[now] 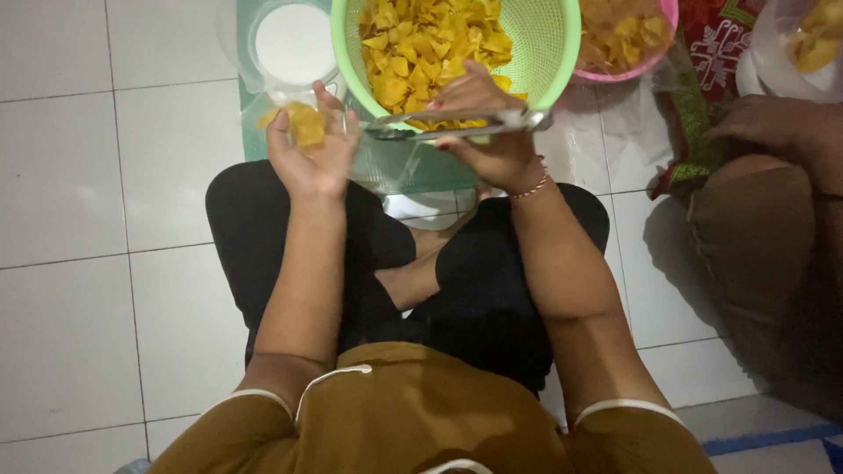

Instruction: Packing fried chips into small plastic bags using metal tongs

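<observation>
We sit cross-legged on the tile floor point(79, 219), working just above the lap. Left hand point(309, 151) is cupped around a thin clear bag point(294, 118) with a few yellow chips point(306, 123) already in it; fingers curl on the bag's mouth. Right hand point(492, 132) is clenched around metal tongs point(457, 123), held roughly level across the near rim of the green basket point(562, 44), tips pointing at the bag. Whether the tongs carry a chip we cannot tell. The basket is heaped with more chips, just ahead of both hands. Judgement: chips are light, stiff, brittle, so pinch gently at the flat middle, not the corners; likely oily, so they may slip. The bag is limp and slick, it only stays open if we hold it by the mouth. The tongs are rigid; gripping them mid-handle looks right. Room is tight: a clear tub with a white lid point(294, 44) sits just left of the basket, a pink basket point(628, 35) of chips touches or nearly touches it on the right, and another person's hand point(773, 127) and knee sit farther right. Open floor lies to our left.
</observation>
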